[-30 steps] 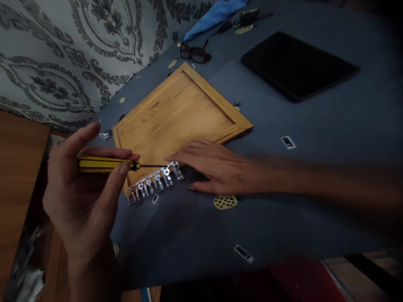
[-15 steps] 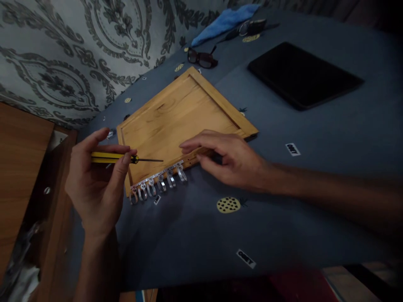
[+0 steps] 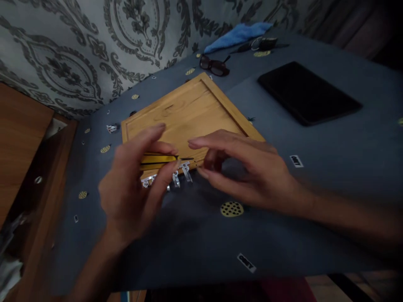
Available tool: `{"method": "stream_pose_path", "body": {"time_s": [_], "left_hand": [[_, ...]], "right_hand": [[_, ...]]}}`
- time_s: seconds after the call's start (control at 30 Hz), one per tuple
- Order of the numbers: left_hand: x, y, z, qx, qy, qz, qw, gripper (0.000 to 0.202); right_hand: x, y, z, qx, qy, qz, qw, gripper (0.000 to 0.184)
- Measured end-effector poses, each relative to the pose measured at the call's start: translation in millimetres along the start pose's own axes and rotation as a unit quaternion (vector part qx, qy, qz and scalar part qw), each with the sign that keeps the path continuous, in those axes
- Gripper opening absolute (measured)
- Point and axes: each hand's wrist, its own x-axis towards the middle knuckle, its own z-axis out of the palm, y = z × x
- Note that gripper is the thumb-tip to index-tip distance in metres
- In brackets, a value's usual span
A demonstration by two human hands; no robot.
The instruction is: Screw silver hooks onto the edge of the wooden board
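Patterned wall covering [image 3: 75, 71] behind; dim tabletop with a printed grey-blue cloth [image 3: 201, 239]. Left hand [image 3: 124, 184]: fingers closed round a yellow-and-black screwdriver [image 3: 157, 160]. Right hand [image 3: 252, 172]: half curled, thumb and forefinger parted over the board's near rim; whether a small part sits inside the curl is not resolvable. Change over the last second: left hand has come across toward the right, covering several metal clips [image 3: 186, 171], and the tip has shifted from over the clips to beyond the end one; work appears to be moving to the bare rim. Screwdriver lies above the near rim, long axis 9 to 3 o'clock, tip toward 3. Wooden board [image 3: 189, 113] extends beyond, toward 12. Sunglasses [image 3: 215, 67] at 1 o'clock of it, black tablet [image 3: 310, 94] at 2.
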Motion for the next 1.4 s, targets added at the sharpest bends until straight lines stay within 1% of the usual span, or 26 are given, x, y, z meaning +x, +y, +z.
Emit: {"method": "stream_pose_path", "body": {"time_s": [0.03, 0.1, 0.13, 0.2, 0.27, 0.33, 0.4, 0.43, 0.47, 0.5, 0.6, 0.67, 0.73, 0.9, 1.03, 1.1, 1.2, 1.33, 1.4], "left_hand": [[1.3, 2.2, 1.3, 0.012, -0.005, 0.034, 0.999, 0.045], [4.6, 7.6, 4.3, 0.032, -0.019, 0.099, 0.994, 0.042], [6.1, 10.4, 5.6, 0.037, -0.035, 0.115, 0.992, 0.039], [7.9, 15.3, 7.4, 0.032, -0.08, 0.119, 0.989, 0.031], [7.7, 16.7, 7.7, 0.003, -0.12, 0.106, 0.987, 0.029], [5.4, 12.9, 6.4, -0.05, -0.126, 0.096, 0.986, 0.038], [1.6, 3.5, 4.0, -0.109, -0.105, 0.077, 0.985, 0.06], [-0.5, -2.8, 2.9, -0.122, -0.097, 0.062, 0.986, 0.07], [-2.7, -9.8, 2.2, -0.109, -0.093, 0.049, 0.988, 0.075], [-4.9, -17.0, 2.2, -0.078, -0.1, 0.04, 0.991, 0.075], [-11.4, -35.8, 7.0, 0.03, -0.178, 0.01, 0.984, 0.064], [-14.6, -42.5, 13.2, 0.076, -0.219, 0.009, 0.973, 0.061], [-16.3, -44.5, 19.0, 0.109, -0.236, 0.02, 0.965, 0.057], [-16.3, -42.9, 24.4, 0.141, -0.238, 0.046, 0.96, 0.051], [-16.9, -44.4, 25.0, 0.153, -0.24, 0.049, 0.957, 0.051], [-17.6, -44.9, 25.6, 0.158, -0.245, 0.047, 0.955, 0.052], [-18.8, -44.8, 26.4, 0.153, -0.246, 0.041, 0.956, 0.049], [-20.6, -44.1, 27.1, 0.136, -0.242, 0.026, 0.96, 0.043], [-21.4, -43.9, 27.4, 0.129, -0.24, 0.02, 0.962, 0.04]], "right_hand": [[-0.2, -4.2, 0.8, -0.001, -0.004, -0.003, 1.0, 0.041], [-1.0, -11.6, 3.1, -0.003, -0.008, 0.016, 1.0, 0.048], [-1.5, -14.6, 4.3, -0.005, -0.007, 0.029, 1.0, 0.051], [-2.3, -18.8, 6.0, -0.005, -0.005, 0.052, 0.999, 0.054], [-3.1, -20.2, 6.5, 0.005, -0.002, 0.061, 0.998, 0.052], [-3.8, -19.4, 5.8, 0.008, 0.002, 0.055, 0.998, 0.045], [-4.3, -18.1, 3.9, -0.009, 0.023, 0.058, 0.998, 0.04], [-4.3, -17.7, 2.7, -0.016, 0.041, 0.069, 0.997, 0.038], [-4.1, -17.9, 1.3, -0.019, 0.064, 0.084, 0.994, 0.036], [-3.5, -18.5, -0.1, -0.015, 0.089, 0.102, 0.991, 0.035], [-0.3, -23.1, -4.0, 0.001, 0.146, 0.137, 0.98, 0.023], [2.1, -26.5, -5.5, -0.007, 0.152, 0.149, 0.977, 0.014], [3.6, -28.1, -6.1, -0.02, 0.139, 0.15, 0.979, 0.012], [1.2, -23.8, -5.6, -0.045, 0.106, 0.089, 0.989, 0.009], [-1.4, -21.4, -3.1, -0.068, 0.082, 0.101, 0.989, 0.012], [-0.8, -20.8, -0.8, -0.072, 0.086, 0.092, 0.989, 0.014], [1.3, -18.4, 3.7, -0.075, 0.093, 0.058, 0.991, 0.014], [4.2, -15.8, 8.2, -0.071, 0.088, 0.063, 0.992, 0.019], [5.8, -16.4, 8.4, -0.083, 0.074, 0.052, 0.992, 0.02]]}}
